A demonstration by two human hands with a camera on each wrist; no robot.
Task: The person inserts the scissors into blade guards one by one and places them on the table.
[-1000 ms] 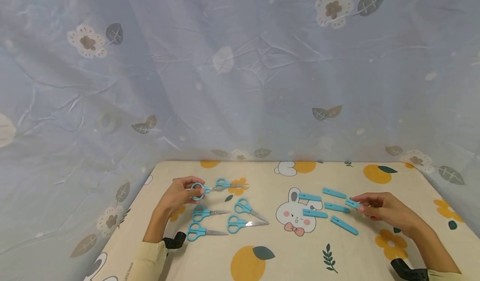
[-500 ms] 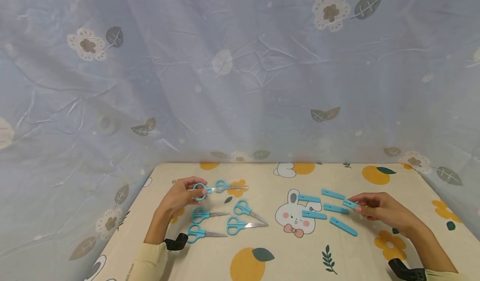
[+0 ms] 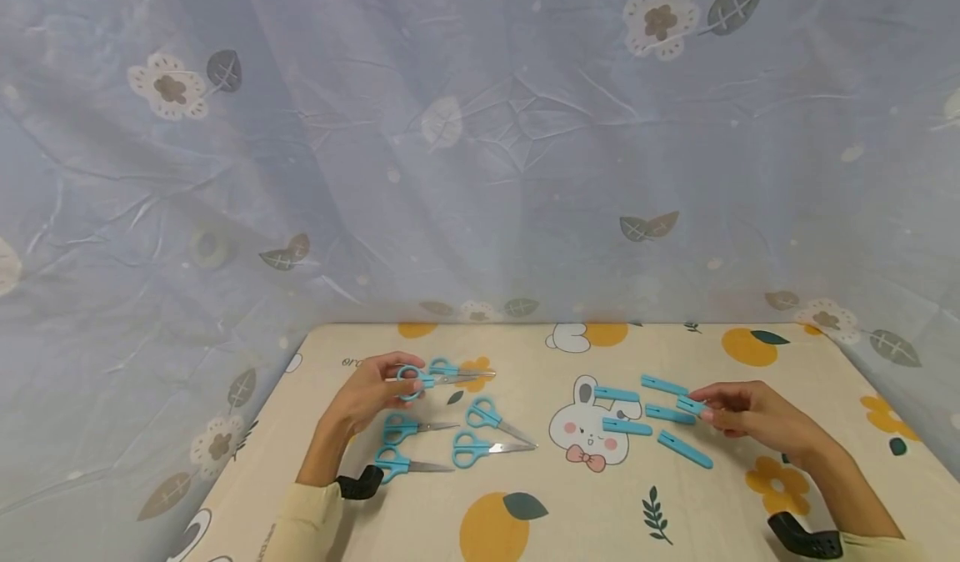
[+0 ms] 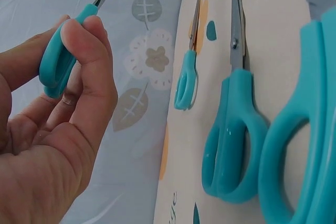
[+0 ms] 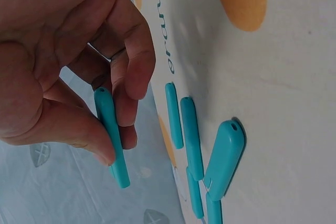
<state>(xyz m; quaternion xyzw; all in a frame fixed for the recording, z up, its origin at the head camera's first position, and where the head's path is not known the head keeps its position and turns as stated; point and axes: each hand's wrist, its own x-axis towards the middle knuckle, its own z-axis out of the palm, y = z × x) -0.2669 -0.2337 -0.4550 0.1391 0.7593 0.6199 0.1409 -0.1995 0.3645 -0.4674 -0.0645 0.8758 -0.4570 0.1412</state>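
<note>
Thumb and fingers of my left hand (image 3: pixel 366 395) pinch a pair of scissors by its light-blue handles (image 4: pixel 52 56). The metal blades point right, away from the palm, and the pair is raised off the cloth in the left wrist view. Below and beside that hand lie several matching scissors (image 3: pixel 474 449), blades bare and mostly pointing right. On the other side, my right hand (image 3: pixel 772 422) pinches a slim light-blue scissors blade cover (image 5: pixel 111 137) between thumb and fingers, lifted above the table. Several more such covers (image 3: pixel 627 427) lie loosely grouped left of and below it.
A cream tablecloth (image 3: pixel 592 512) printed with oranges, flowers and a rabbit face covers the table. Behind and to the left hangs a grey-blue patterned curtain (image 3: pixel 465 212), meeting the table's far edge. Black wrist cameras (image 3: pixel 360 483) sit on both wrists.
My left hand has shifted right with the scissors, whose blades now overlap the far pair in the head view. My right hand has drifted slightly left with the cover. The lying things stay put.
</note>
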